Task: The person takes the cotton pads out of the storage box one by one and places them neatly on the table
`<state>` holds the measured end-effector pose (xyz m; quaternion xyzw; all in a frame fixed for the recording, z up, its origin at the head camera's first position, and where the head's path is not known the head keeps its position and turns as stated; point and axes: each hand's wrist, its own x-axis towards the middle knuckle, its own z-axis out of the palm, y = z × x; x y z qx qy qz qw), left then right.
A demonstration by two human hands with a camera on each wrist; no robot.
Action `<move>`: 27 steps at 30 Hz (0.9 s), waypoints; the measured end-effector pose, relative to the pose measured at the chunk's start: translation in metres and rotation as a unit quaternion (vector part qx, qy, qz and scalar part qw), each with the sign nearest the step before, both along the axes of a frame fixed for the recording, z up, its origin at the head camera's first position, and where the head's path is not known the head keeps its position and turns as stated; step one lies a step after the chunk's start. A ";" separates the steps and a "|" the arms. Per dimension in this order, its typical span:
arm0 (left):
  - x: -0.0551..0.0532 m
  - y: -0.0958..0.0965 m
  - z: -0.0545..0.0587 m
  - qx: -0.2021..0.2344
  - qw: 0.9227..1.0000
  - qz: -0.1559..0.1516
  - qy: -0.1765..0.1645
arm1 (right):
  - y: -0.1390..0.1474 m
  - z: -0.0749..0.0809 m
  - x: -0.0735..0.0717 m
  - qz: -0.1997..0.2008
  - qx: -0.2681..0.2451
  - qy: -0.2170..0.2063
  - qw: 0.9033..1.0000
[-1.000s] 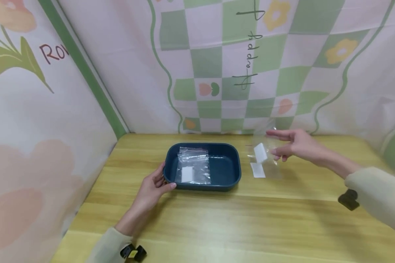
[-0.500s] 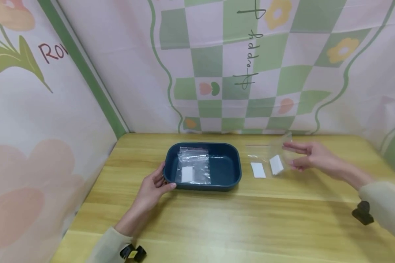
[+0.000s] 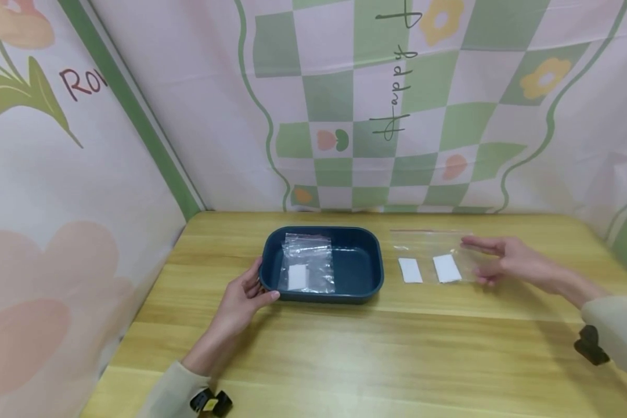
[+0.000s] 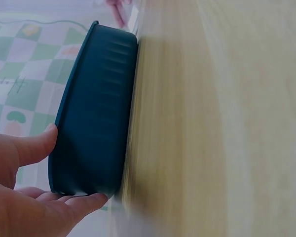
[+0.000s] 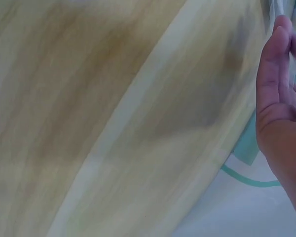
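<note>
My left hand point(image 3: 240, 302) grips the left end of a dark teal rectangular box point(image 3: 356, 270). In the left wrist view its thumb lies at the rim and its fingers curl against the end wall. Inside the box, on the left, lie overlapping clear zip bags point(image 3: 319, 273) with a white label or card showing. My right hand point(image 3: 517, 264) pinches the right edge of a clear zip bag point(image 3: 446, 245) with a white card point(image 3: 446, 268). Beside it lies another clear bag point(image 3: 410, 249) with a white card point(image 3: 410, 270); the two bags seem to touch or overlap.
Everything rests on a wood-grain table point(image 3: 334, 354). A patterned cloth point(image 3: 366, 98) hangs along its back edge, and another printed cloth point(image 3: 57, 232) on the left. Dark wrist cameras point(image 3: 590, 345) sit at both cuffs.
My right hand has moved right and lowered the bag from above the other bag until it lies nearly flat to its right. My left hand and the box have stayed put.
</note>
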<state>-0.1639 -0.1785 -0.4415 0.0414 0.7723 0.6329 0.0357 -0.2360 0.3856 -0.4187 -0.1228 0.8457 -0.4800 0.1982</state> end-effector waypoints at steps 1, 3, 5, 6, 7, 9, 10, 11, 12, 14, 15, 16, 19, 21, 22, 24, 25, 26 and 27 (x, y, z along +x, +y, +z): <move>0.000 0.000 0.001 0.000 1.000 0.001 -0.001 | 0.000 0.001 -0.001 0.004 0.007 -0.004 1.000; 0.001 0.000 0.001 0.000 1.000 0.001 -0.002 | 0.001 0.003 -0.003 0.012 0.022 -0.010 1.000; 0.001 0.000 0.002 0.000 1.000 0.001 -0.003 | 0.003 0.004 -0.006 0.018 0.034 -0.013 0.999; 0.001 0.001 0.003 0.000 1.000 0.001 -0.004 | 0.003 0.005 -0.007 0.020 0.039 -0.012 0.999; 0.001 0.001 0.003 0.000 1.000 0.001 -0.004 | 0.004 0.005 -0.008 0.022 0.042 -0.010 0.999; 0.001 0.001 0.003 -0.001 1.000 0.001 -0.004 | 0.006 0.005 -0.010 0.024 0.048 -0.007 0.999; 0.001 0.001 0.003 -0.001 1.000 0.001 -0.004 | 0.006 0.005 -0.011 0.024 0.049 -0.006 0.998; 0.001 0.001 0.003 -0.001 1.000 0.002 -0.005 | 0.007 0.004 -0.012 0.027 0.050 -0.003 0.998; 0.001 0.001 0.004 -0.001 1.000 0.002 -0.005 | 0.007 0.004 -0.013 0.028 0.052 0.001 0.998; 0.001 0.001 0.004 -0.001 1.000 0.002 -0.004 | 0.008 0.003 -0.015 0.028 0.056 0.007 0.998; 0.001 0.001 0.004 0.000 1.000 0.001 -0.004 | 0.007 0.002 -0.015 0.028 0.061 0.010 0.998; 0.001 0.000 0.004 0.000 1.000 0.001 -0.004 | 0.007 0.002 -0.016 0.027 0.065 0.014 0.997; 0.001 0.000 0.004 0.001 1.000 -0.001 -0.006 | 0.006 0.001 -0.016 0.022 0.085 0.033 0.996; 0.001 0.000 0.004 0.001 1.000 -0.003 -0.005 | 0.005 0.002 -0.016 0.018 0.100 0.040 0.994; 0.001 0.000 0.004 0.002 1.000 -0.004 -0.004 | 0.005 0.002 -0.016 0.018 0.107 0.042 0.993; 0.001 0.000 0.004 0.002 1.000 -0.004 -0.003 | 0.004 0.003 -0.015 0.020 0.124 0.045 0.991; 0.001 0.000 0.004 0.003 1.000 -0.005 -0.002 | 0.004 0.004 -0.014 0.019 0.131 0.043 0.990; 0.001 0.000 0.004 0.002 1.000 -0.005 0.000 | 0.004 0.004 -0.014 0.021 0.138 0.040 0.989; 0.001 0.000 0.004 0.003 1.000 -0.004 -0.001 | 0.004 0.004 -0.013 0.024 0.144 0.041 0.988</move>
